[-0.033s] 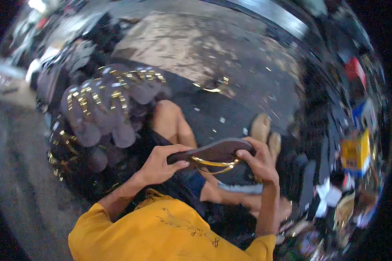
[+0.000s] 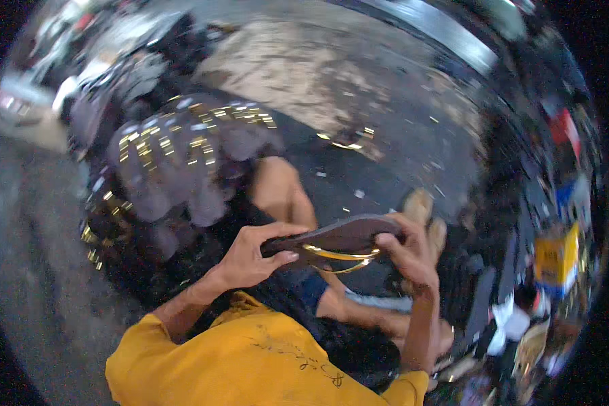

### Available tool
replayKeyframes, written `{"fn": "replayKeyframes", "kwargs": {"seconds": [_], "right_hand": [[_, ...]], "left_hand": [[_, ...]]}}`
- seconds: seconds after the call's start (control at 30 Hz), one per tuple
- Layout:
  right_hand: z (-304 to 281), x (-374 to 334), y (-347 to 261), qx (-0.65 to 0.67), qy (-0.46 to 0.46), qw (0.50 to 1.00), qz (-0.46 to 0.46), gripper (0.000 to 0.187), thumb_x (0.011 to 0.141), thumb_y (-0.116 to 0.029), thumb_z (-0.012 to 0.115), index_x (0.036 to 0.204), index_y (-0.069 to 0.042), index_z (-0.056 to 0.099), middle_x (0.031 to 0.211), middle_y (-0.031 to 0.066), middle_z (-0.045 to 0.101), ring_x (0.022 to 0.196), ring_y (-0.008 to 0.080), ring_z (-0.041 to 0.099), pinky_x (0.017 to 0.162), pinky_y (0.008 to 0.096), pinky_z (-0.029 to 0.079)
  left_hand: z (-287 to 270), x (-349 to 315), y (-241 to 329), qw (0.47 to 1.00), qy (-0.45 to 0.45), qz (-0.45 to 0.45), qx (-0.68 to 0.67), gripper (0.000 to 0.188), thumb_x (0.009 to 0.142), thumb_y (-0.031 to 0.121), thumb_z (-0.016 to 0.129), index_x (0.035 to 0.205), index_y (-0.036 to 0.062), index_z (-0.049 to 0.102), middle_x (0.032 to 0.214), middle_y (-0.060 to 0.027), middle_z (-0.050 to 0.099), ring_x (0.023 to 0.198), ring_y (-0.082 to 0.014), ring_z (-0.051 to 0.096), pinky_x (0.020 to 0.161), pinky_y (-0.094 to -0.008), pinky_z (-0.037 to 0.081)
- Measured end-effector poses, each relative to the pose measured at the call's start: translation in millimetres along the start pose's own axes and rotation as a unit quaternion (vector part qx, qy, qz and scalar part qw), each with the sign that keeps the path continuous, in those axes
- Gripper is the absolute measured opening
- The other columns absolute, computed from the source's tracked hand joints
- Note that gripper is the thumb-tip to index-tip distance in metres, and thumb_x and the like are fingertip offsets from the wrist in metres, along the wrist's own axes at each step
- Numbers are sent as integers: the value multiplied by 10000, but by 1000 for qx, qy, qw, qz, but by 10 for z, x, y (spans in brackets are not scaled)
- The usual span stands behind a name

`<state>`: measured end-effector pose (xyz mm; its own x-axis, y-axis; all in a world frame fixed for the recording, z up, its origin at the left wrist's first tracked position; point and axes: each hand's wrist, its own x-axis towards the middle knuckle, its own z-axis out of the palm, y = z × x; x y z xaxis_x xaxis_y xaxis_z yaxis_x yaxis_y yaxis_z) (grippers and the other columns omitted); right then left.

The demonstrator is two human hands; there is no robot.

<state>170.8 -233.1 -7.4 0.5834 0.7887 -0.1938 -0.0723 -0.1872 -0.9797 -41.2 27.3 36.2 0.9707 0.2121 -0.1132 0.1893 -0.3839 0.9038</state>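
Note:
Between my hands I hold a dark brown sandal [image 2: 342,231] with shiny gold straps, tipped on its side above my lap. My left hand [image 2: 249,258] grips its narrower end, thumb below and fingers above. At the wider end, my right hand [image 2: 413,256] pinches the sole near the strap, with the thumb on the strap side. Beside my left knee lies a heap of similar dark sandals [image 2: 208,207] with gold straps, blurred by motion.
Ahead on the dark mat, more gold-strapped footwear [image 2: 348,141] lies among scraps. Two tan foot-shaped forms [image 2: 419,206] stand beyond my right hand. To the right are a yellow box [image 2: 556,262], a red box [image 2: 566,135], white paper [image 2: 511,321] and other clutter.
The surroundings have shifted to the right in the picture as the view turned. Both hands keep their hold on the sandal, which has moved slightly right.

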Motion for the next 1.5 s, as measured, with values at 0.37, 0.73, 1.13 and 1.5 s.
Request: {"fn": "replayKeyframes", "kwargs": {"seconds": [0.37,0.73,1.13,1.5], "right_hand": [[-763,3083,1366,-513,166,831,-139,403,917,-13,723,1317,-50,686,1300,150,714,1218,375,670,1054,463,519],[57,479,-836,-225,261,909,-236,320,799,14,806,1086,-125,818,1076,58,710,1022,229,698,768,354,623],[183,-1482,-690,-258,328,882,-218,543,774,5,772,1309,13,677,1315,226,701,1239,357,690,1055,427,533],[382,-1451,-501,-226,405,870,-169,480,709,42,871,1172,6,748,1157,153,776,1113,335,756,949,419,625]], "left_hand": [[-1981,-1269,554,789,600,-119,63,478,1004,214,775,1385,-42,642,1376,-180,693,1193,-238,692,1034,-387,557],[-220,607,601,930,242,249,121,496,880,15,765,1359,23,635,1366,-168,679,1337,-375,607,1187,-474,433],[950,821,946,888,-119,440,-64,312,903,-28,727,1207,44,736,1361,-203,692,1225,-365,712,1091,-461,568],[1191,755,810,916,-84,378,-111,419,843,-6,847,1205,40,640,1164,-160,745,1160,-345,738,1081,-509,548]]}}
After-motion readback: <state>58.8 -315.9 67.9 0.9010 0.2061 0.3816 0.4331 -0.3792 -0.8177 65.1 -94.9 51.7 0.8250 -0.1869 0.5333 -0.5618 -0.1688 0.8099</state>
